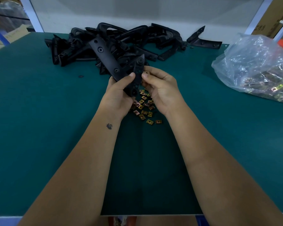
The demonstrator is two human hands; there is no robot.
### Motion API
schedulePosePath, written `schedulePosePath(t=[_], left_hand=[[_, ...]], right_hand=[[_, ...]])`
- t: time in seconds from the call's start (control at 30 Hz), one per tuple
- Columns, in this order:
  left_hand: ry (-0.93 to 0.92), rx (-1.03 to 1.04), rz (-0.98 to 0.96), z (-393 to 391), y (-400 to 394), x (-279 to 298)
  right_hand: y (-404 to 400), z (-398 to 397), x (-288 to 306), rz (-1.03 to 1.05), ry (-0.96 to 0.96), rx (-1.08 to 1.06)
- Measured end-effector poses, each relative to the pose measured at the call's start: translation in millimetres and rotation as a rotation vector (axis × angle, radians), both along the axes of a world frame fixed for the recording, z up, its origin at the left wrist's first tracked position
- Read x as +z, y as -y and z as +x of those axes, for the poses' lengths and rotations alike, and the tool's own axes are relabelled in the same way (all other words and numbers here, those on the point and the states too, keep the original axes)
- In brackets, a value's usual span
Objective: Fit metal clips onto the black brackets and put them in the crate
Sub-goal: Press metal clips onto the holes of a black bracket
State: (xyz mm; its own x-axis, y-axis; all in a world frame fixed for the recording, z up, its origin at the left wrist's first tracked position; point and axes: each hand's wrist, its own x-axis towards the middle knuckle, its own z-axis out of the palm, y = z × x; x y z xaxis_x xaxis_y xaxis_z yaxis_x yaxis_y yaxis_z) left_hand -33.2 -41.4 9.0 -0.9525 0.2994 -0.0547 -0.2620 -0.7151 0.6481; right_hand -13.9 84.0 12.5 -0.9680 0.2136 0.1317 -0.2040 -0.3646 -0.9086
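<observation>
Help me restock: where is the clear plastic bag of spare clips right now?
In the head view, the plastic bag lies on the green table at the far right, right of the pile of black brackets.

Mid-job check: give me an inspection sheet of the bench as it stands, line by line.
Surface: green mat, flat, a small dark speck near the pile.
Job's things: held bracket; bracket pile at the back; loose clips under the hands; crate not seen.
Clutter: plastic bag of clips at right.
Grippers: left hand grips the bracket; right hand pinches a clip against its edge.
Cables: nothing seen.
Surroundings: white back panel, cardboard boxes at right.
</observation>
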Motion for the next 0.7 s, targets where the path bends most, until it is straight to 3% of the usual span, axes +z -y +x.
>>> schedulePosePath(t=[0.27,0.5,0.7], left_hand=[[-0.040,-0.007,-0.099,2.3,-2.1,1.8],[-0.091,-0.049,-0.084,3.2,0.0,1.1],[-0.207,-0.110,-0.205,1.2,6.4,2.7]], right_hand=[[-3.2,0.5,1.5,-0.070,0.073,0.000],[-2.1,1.7,4.4,-0.178,0.124,0.098],[-11.1,5.9,5.2,-0.152,0.164,0.216]])
